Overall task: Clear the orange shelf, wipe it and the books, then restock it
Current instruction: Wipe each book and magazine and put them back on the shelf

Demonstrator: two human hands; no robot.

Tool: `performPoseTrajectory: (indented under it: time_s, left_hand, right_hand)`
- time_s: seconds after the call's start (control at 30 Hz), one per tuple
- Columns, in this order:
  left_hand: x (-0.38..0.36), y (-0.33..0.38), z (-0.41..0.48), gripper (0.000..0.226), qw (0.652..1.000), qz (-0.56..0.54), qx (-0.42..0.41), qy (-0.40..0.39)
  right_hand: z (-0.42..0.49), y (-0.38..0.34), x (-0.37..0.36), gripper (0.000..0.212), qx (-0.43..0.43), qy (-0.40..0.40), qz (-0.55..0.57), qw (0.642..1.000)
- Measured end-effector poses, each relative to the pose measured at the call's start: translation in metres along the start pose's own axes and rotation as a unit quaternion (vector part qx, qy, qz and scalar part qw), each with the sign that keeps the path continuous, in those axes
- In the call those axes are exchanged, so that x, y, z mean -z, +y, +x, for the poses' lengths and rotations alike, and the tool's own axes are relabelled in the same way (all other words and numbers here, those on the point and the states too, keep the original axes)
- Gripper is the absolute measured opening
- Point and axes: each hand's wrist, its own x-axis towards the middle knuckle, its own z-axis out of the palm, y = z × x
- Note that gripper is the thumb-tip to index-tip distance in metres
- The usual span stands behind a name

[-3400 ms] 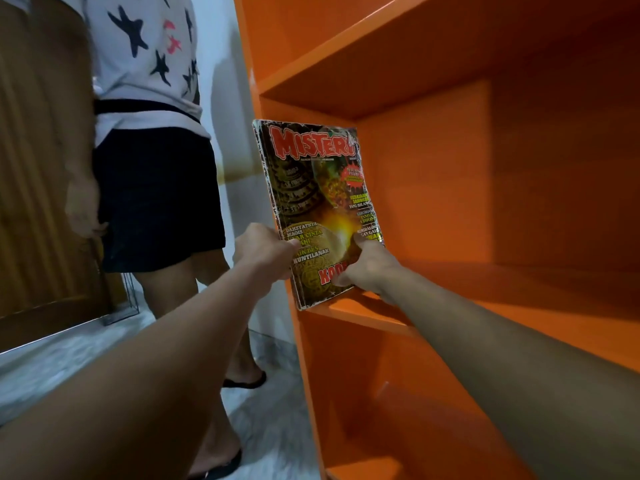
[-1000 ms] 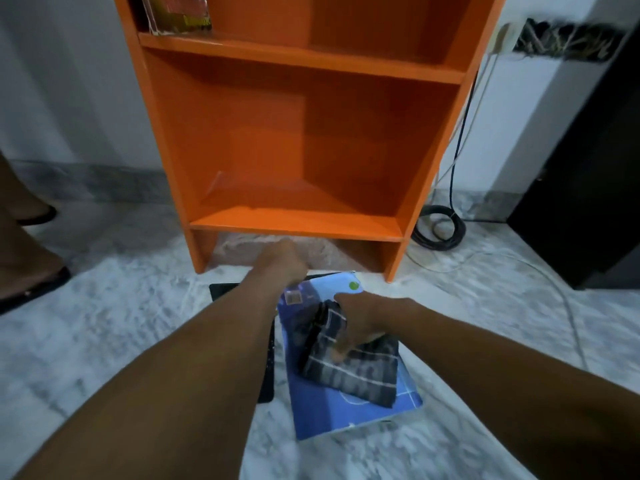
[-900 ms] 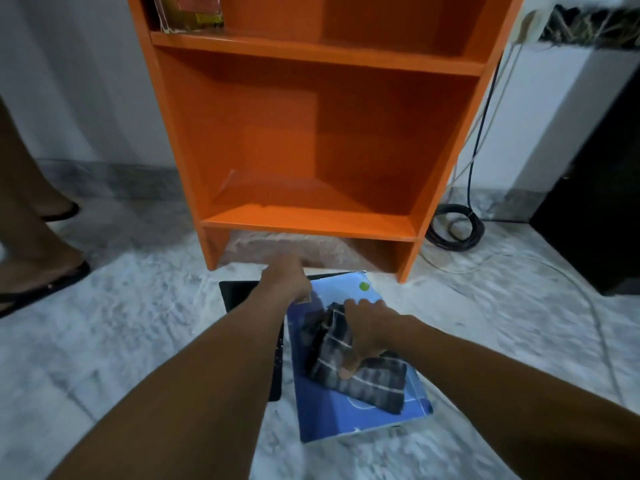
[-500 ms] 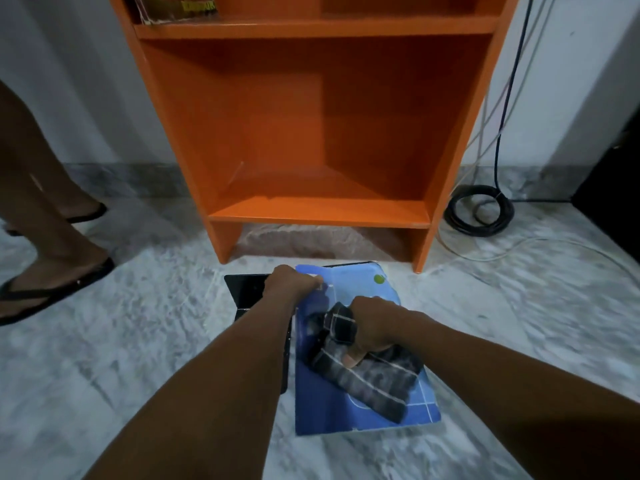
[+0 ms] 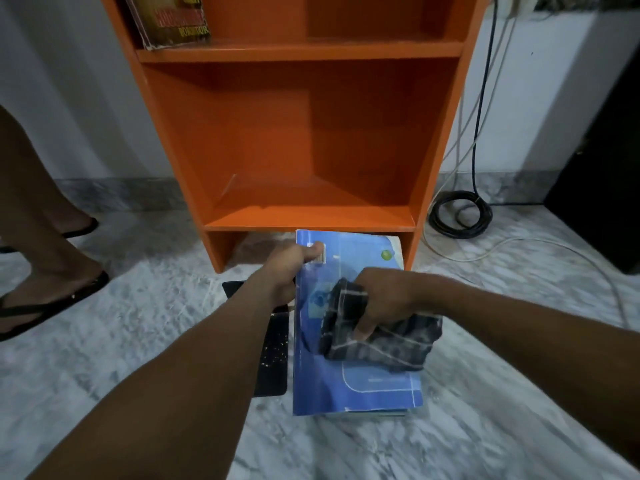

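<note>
The orange shelf (image 5: pixel 308 223) stands against the white wall, its lower compartment bare. A magazine (image 5: pixel 173 19) leans upright at the left of the upper board. In front of the shelf, my left hand (image 5: pixel 287 268) grips the top left edge of a blue book (image 5: pixel 360 386) and holds it raised off the marble floor. My right hand (image 5: pixel 384 296) grips a dark checked cloth (image 5: pixel 391 337) and presses it onto the book's cover. A black book (image 5: pixel 273 358) lies on the floor to the left, partly under my left arm.
Another person's legs in black sandals (image 5: pixel 45 306) stand at the left. A coiled black cable (image 5: pixel 460 213) and loose white wires lie on the floor right of the shelf. A dark cabinet (image 5: pixel 602 161) fills the right edge.
The magazine I was setting on the shelf now stands there. Since then my hands went down to the floor; my left hand has lifted the blue book while my right keeps the cloth on it.
</note>
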Motion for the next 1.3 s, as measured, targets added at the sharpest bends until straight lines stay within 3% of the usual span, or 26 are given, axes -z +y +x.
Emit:
performPoseTrajectory:
  time_s: [0.1,0.17,0.27,0.3,0.37,0.43,0.5,0.57,0.63,0.67,0.73,0.83,0.9,1.0,1.07,1.13,1.17,1.23,1.3]
  left_hand:
    - [0.0,0.027,-0.009,0.025,0.999,-0.001,-0.042,-0.02]
    - [0.0,0.045,-0.016,0.02,0.998,-0.002,-0.064,-0.028]
    - [0.003,0.07,-0.029,0.027,0.995,-0.019,-0.092,-0.045]
    - [0.004,0.077,-0.033,0.032,0.994,-0.031,-0.097,-0.04]
    - [0.005,0.09,-0.04,0.029,0.991,-0.034,-0.126,-0.021]
    - [0.007,0.101,-0.044,0.023,0.988,-0.029,-0.153,-0.013]
    - [0.01,0.111,-0.051,0.022,0.984,-0.041,-0.171,-0.012]
    - [0.016,0.118,-0.054,0.025,0.981,-0.045,-0.187,-0.009]
    - [0.022,0.123,-0.057,0.025,0.979,-0.042,-0.2,-0.008]
    - [0.024,0.124,-0.06,0.023,0.978,-0.041,-0.203,-0.011]
    - [0.029,0.126,-0.061,0.023,0.979,-0.05,-0.197,-0.016]
    - [0.033,0.127,-0.065,0.029,0.98,-0.055,-0.189,-0.021]
    - [0.033,0.128,-0.068,0.038,0.982,-0.055,-0.178,-0.022]
    - [0.028,0.132,-0.072,0.053,0.982,-0.061,-0.177,-0.04]
    - [0.025,0.135,-0.075,0.054,0.979,-0.08,-0.178,-0.054]
    - [0.024,0.136,-0.076,0.05,0.978,-0.091,-0.181,-0.054]
    - [0.024,0.135,-0.076,0.047,0.978,-0.088,-0.182,-0.052]
    - [0.026,0.133,-0.076,0.039,0.979,-0.079,-0.184,-0.048]
    - [0.029,0.131,-0.075,0.035,0.979,-0.079,-0.184,-0.045]
  right_hand:
    - [-0.026,-0.012,0.055,0.023,-0.014,0.138,0.083,0.987]
    - [-0.038,-0.017,0.084,0.013,0.01,0.288,0.138,0.947]
    - [-0.042,-0.015,0.106,0.008,0.069,0.54,0.021,0.839]
    - [-0.039,-0.012,0.109,0.01,0.079,0.589,-0.036,0.804]
    - [-0.031,-0.005,0.104,0.033,0.095,0.631,-0.122,0.761]
    - [-0.022,0.005,0.079,0.052,0.112,0.614,-0.18,0.761]
    - [-0.017,0.02,0.033,0.061,0.145,0.547,-0.22,0.795]
    - [-0.019,0.039,-0.017,0.062,0.204,0.428,-0.293,0.83]
    - [-0.031,0.051,-0.039,0.054,0.247,0.316,-0.36,0.843]
    - [-0.036,0.051,-0.033,0.048,0.254,0.317,-0.356,0.842]
    - [-0.042,0.039,-0.003,0.039,0.256,0.423,-0.264,0.828]
    - [-0.046,0.016,0.062,0.038,0.192,0.603,-0.095,0.768]
    - [-0.047,-0.002,0.091,0.05,0.151,0.651,-0.051,0.742]
    - [-0.032,-0.015,0.072,0.053,0.195,0.579,-0.072,0.789]
    - [-0.013,-0.003,0.015,0.063,0.272,0.455,-0.129,0.838]
    - [-0.015,0.008,-0.037,0.052,0.327,0.283,-0.203,0.878]
    - [-0.02,0.015,-0.048,0.048,0.339,0.241,-0.266,0.87]
    - [-0.032,0.02,-0.042,0.047,0.35,0.246,-0.231,0.874]
    - [-0.037,0.008,-0.012,0.048,0.319,0.345,-0.11,0.876]
